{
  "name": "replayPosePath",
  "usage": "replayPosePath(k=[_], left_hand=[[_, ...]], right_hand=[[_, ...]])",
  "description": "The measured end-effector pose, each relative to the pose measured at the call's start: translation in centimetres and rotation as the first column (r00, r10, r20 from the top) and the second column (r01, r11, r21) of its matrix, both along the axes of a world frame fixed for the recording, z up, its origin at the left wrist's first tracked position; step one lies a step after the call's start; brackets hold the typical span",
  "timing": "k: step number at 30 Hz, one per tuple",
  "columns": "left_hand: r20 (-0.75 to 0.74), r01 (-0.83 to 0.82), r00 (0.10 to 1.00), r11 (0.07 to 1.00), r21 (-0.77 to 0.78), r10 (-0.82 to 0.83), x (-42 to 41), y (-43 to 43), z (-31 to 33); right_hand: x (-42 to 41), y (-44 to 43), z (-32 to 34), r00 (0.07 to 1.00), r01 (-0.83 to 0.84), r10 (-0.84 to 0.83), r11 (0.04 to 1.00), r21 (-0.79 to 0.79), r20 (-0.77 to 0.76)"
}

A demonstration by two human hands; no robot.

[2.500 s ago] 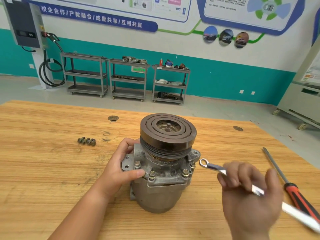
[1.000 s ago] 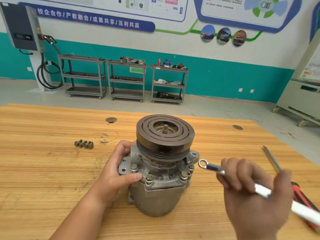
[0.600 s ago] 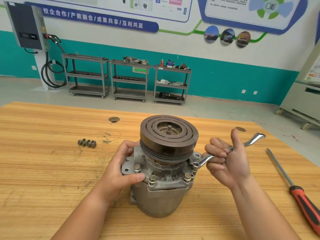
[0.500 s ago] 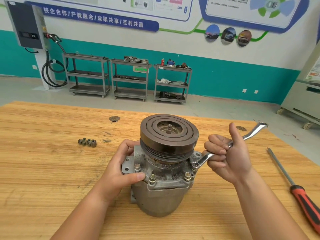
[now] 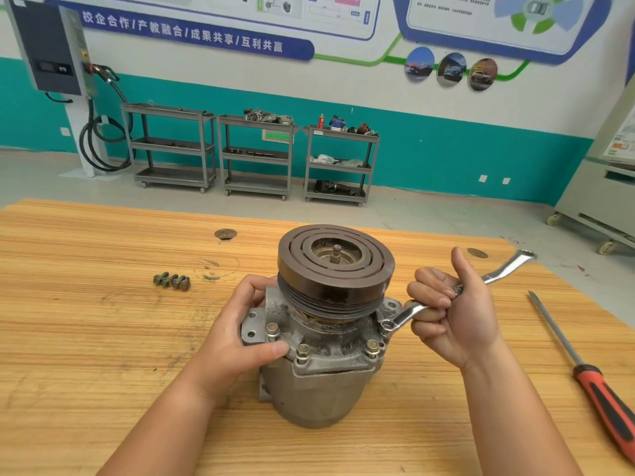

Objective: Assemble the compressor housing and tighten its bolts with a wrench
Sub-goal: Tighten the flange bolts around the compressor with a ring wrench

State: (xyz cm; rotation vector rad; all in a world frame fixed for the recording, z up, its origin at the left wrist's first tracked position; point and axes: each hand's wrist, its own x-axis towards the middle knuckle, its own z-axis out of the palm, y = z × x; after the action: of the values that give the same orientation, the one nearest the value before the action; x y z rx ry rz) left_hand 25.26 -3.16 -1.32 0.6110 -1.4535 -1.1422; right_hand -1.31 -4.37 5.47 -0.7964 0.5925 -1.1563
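- A workshop room is showing behind a wooden desk, with grey carts standing by the green wall.
- In the head view, the compressor is standing upright by the middle of the desk's near edge.
- The left hand is gripping its metal rim.
- The right hand is curling tight round the wrench, whose ring is sitting on a bolt.
- If the ring is sitting crooked, a hard pull could be making it slip off and bump the knuckles.

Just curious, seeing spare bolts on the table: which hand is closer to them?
Left. The left hand grips the compressor, just right of the loose bolts; the right hand holds the wrench on the compressor's other side, farther away.
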Motion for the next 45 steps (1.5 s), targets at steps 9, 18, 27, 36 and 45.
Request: replayPosePath(k=[9,18,27,36,45], left_hand=[[0.090,-0.008,0.996,1.000,-0.019,0.010,0.2,0.2,0.6],[0.032,0.007,0.999,1.000,0.019,-0.007,0.0,0.4,0.7],[0.039,-0.001,0.999,1.000,0.025,0.000,0.0,0.5,0.8],[0.042,-0.004,0.999,1.000,0.017,0.003,0.0,0.3,0.7],[0.063,-0.015,0.998,1.000,0.026,0.013,0.1,0.4,0.8]], right_hand=[[0.2,1.2,-0.5,0.995,0.100,-0.100,0.995,-0.012,0.003],[3.8,6.4,-1.3,0.856,0.517,-0.504,0.823,-0.235,0.116],[8.6,10.7,-2.7,0.594,0.444,-0.787,0.495,-0.747,-0.168],[1.8,7.7,1.0,0.967,0.087,0.011,0.924,-0.373,0.254],[1.0,1.1,0.7,0.937,-0.335,0.339,0.940,-0.068,0.082]])
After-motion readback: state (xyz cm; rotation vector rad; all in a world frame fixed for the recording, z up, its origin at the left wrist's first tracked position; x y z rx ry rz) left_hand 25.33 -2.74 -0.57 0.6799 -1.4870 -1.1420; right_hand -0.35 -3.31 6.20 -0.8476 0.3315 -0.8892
